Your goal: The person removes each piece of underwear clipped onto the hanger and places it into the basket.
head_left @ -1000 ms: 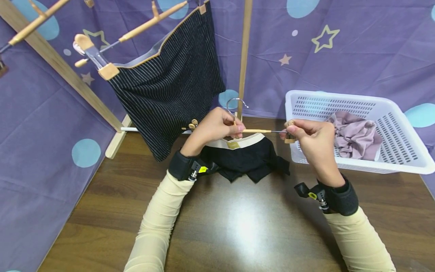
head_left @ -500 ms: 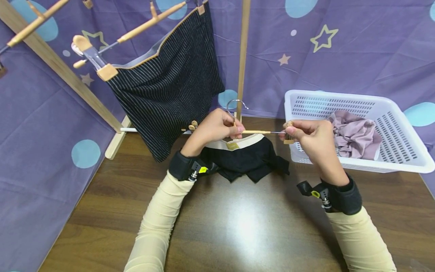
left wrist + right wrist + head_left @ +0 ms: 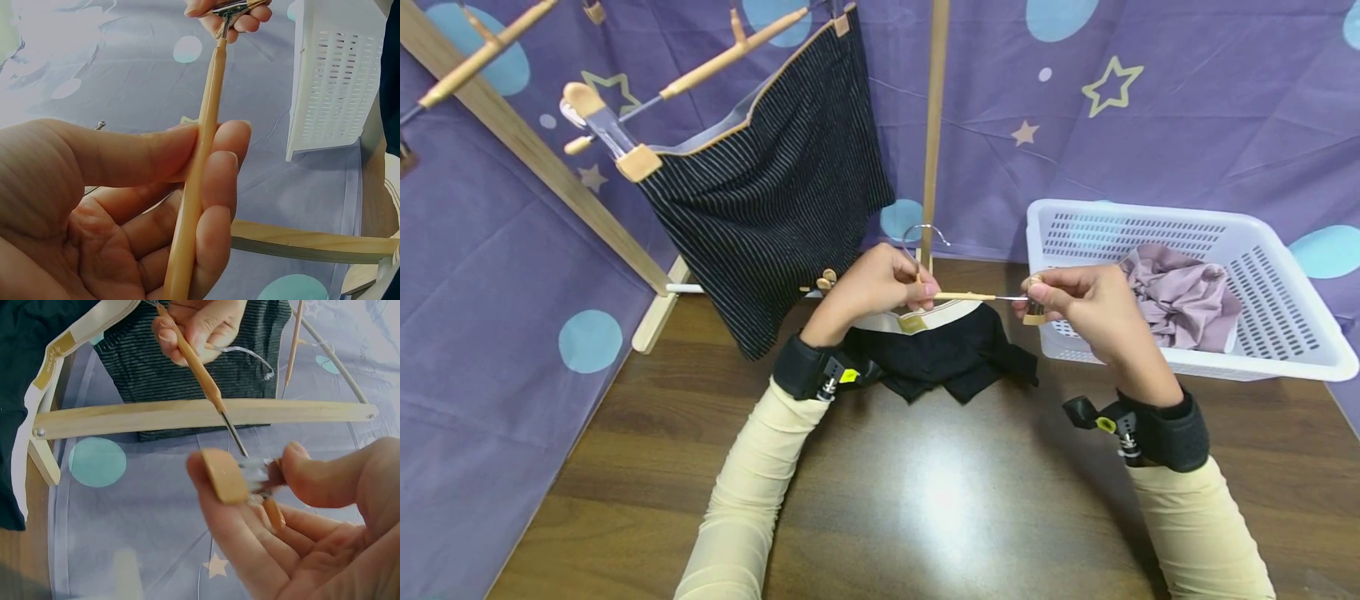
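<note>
My left hand (image 3: 880, 287) grips the wooden bar of a clip hanger (image 3: 203, 150) near its middle, thumb on one side and fingers on the other. The hanger's metal hook rises above that hand in the head view. At the bar's right end, my right hand (image 3: 1090, 308) pinches a clip (image 3: 228, 476) between thumb and fingers. Below the hanger, black shorts (image 3: 947, 354) with a white waistband lie on the table, partly hidden by the left hand and the bar.
Dark striped shorts (image 3: 775, 167) hang from another clip hanger (image 3: 730, 54) at the left. A white basket (image 3: 1292, 367) with a crumpled mauve garment (image 3: 1183, 296) stands at the right. A wooden rack post (image 3: 934, 125) rises at the back of the wooden table (image 3: 880, 508).
Both hands and the hanger have sunk slightly in the head view. The right wrist has shifted a little to the right; both holds stay the same.
</note>
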Action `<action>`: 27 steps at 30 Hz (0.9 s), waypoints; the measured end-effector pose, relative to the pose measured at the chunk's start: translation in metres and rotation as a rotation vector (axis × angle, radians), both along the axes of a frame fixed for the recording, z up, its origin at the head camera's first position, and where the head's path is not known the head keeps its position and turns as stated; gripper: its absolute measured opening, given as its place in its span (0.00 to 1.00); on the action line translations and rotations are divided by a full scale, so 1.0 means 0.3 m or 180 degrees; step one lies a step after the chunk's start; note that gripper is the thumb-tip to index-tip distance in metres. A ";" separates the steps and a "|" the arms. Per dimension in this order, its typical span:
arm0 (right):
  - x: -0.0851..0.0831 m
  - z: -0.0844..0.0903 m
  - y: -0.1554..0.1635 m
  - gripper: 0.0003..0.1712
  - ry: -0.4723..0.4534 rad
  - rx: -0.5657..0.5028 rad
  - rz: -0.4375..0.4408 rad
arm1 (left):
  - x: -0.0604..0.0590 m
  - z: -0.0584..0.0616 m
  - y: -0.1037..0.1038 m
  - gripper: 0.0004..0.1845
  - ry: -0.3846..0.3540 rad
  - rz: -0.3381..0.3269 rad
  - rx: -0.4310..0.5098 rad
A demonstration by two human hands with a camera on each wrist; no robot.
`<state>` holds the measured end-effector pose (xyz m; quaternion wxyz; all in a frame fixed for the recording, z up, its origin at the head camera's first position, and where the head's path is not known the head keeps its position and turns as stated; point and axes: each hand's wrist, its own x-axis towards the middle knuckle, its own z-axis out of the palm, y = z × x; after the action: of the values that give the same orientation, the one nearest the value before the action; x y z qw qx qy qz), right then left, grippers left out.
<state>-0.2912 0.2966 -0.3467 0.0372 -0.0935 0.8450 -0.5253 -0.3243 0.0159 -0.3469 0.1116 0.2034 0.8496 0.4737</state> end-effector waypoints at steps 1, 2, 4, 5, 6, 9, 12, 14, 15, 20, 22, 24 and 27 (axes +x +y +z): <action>-0.002 0.002 0.005 0.20 -0.0067 0.0039 0.0042 | -0.001 -0.002 -0.001 0.08 0.0004 -0.0017 -0.0019; -0.005 0.003 0.010 0.21 -0.0158 0.0028 0.0117 | -0.002 -0.004 -0.001 0.07 0.0005 -0.0028 -0.0042; -0.009 0.005 0.019 0.22 -0.0248 0.0048 0.0251 | -0.003 -0.005 -0.002 0.07 0.0002 -0.0062 -0.0081; -0.011 0.006 0.023 0.22 -0.0278 0.0052 0.0307 | -0.003 -0.006 -0.002 0.07 0.0001 -0.0075 -0.0095; -0.013 0.005 0.026 0.22 -0.0291 0.0072 0.0358 | -0.003 -0.006 -0.002 0.07 -0.0001 -0.0086 -0.0105; -0.018 0.005 0.032 0.21 -0.0310 -0.0004 0.0482 | -0.003 -0.006 -0.002 0.07 -0.0016 -0.0111 -0.0118; -0.020 0.003 0.035 0.21 -0.0280 -0.0009 0.0522 | -0.006 -0.007 -0.002 0.07 -0.0006 -0.0135 -0.0133; -0.020 0.003 0.035 0.20 -0.0252 0.0015 0.0530 | -0.008 -0.008 -0.002 0.08 0.0008 -0.0154 -0.0139; -0.020 0.002 0.035 0.20 -0.0238 0.0032 0.0538 | -0.008 -0.008 -0.002 0.08 0.0017 -0.0162 -0.0144; -0.020 0.006 0.036 0.20 -0.0236 0.0110 0.0534 | -0.006 -0.006 -0.004 0.08 -0.0005 -0.0163 -0.0153; -0.019 0.008 0.038 0.21 -0.0237 0.0143 0.0521 | -0.005 -0.005 -0.003 0.08 -0.0017 -0.0154 -0.0148; -0.018 0.011 0.039 0.21 -0.0224 0.0195 0.0500 | -0.003 -0.005 -0.001 0.09 -0.0012 -0.0145 -0.0140; -0.016 0.010 0.039 0.21 -0.0230 0.0237 0.0491 | 0.000 -0.011 0.001 0.09 -0.0041 -0.0141 -0.0137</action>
<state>-0.2959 0.3084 -0.3438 0.1115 -0.1378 0.8523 -0.4921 -0.3242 0.0163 -0.3503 0.1319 0.2167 0.8541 0.4540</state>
